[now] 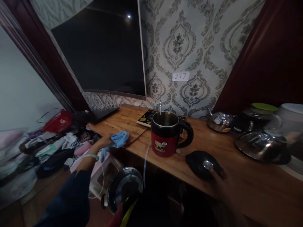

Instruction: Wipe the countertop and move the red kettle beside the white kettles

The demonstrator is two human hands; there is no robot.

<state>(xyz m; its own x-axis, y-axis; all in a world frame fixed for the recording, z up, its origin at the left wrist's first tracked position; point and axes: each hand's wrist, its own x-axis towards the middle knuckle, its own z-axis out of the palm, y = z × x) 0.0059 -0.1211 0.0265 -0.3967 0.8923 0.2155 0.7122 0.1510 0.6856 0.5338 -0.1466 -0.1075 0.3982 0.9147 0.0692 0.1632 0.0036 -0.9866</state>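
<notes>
We are looking down at a wooden table (236,176), and much of it is sitting in shadow. Our right hand (219,183) is blurring badly at the lower right; we are making out fingertips resting on the black lid (201,164) by its shiny knob, but whether the grip is closing on it or just touching we cannot tell. The lid is lying flat on the table, just beside the red and black kettle (167,134).

The kettle is standing upright and open, handle pointing right; its metal inside is catching light, but we cannot tell what, if anything, is in it. A thin pale cord (145,159) is trailing from its base over the table edge.

Our left hand (106,142) is clamping on a blue cloth (119,138) at the table's left edge, the fingers mostly hiding under the fabric.

Behind the kettle a flat cooktop (146,118) is showing only partly. At the far right a steel teapot (220,121), a steel lid (260,146) and a white pot (292,119) are smearing near the frame edge. Below the table a round steel lid (124,187) is leaning in the dark. A heap of clothes and bags (52,145) is sprawling at the left, too jumbled to sort out.
</notes>
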